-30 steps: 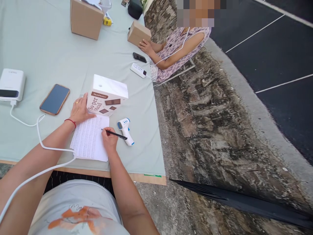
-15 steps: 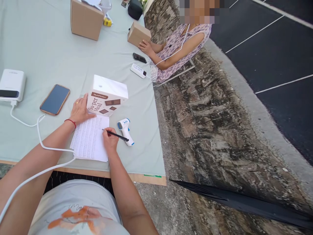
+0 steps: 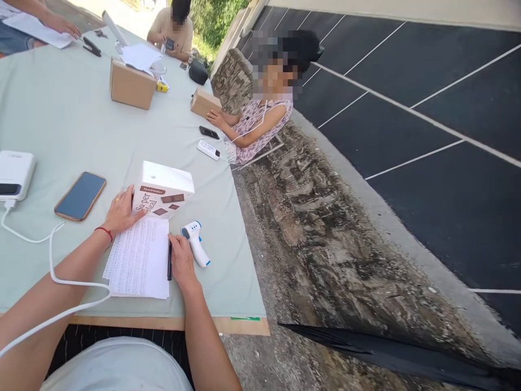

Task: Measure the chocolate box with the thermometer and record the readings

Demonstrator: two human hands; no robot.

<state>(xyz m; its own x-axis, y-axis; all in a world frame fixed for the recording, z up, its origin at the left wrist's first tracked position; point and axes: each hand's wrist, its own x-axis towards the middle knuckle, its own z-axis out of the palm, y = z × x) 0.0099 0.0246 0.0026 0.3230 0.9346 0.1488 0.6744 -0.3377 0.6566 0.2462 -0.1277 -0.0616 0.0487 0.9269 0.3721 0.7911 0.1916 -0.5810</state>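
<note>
My left hand (image 3: 121,212) lies with its fingers stretched along the left side of a white "Super Meal" box (image 3: 167,178), its thumb across the box's lower front edge. Just below the box are sheets of paper (image 3: 136,259) covered in rows of small writing. At the right edge of the sheets, my right hand (image 3: 183,260) is closed with a black pen (image 3: 170,263) at its fingers; the pen points straight along the paper's edge. A white and blue infrared thermometer (image 3: 196,243) rests on the table right beside that hand.
A phone (image 3: 80,196) and a white power bank (image 3: 16,172) with a cable lie left. Farther off are a cardboard box (image 3: 131,86), a smaller carton (image 3: 205,103) under a seated person's hands, a dark device (image 3: 209,132) and a white device (image 3: 208,150). Other people sit at the far side.
The view has tilted up, showing more people at the far end. The pen has swung from slanting across my right hand to lying along the paper's edge. My left hand stays by the box.
</note>
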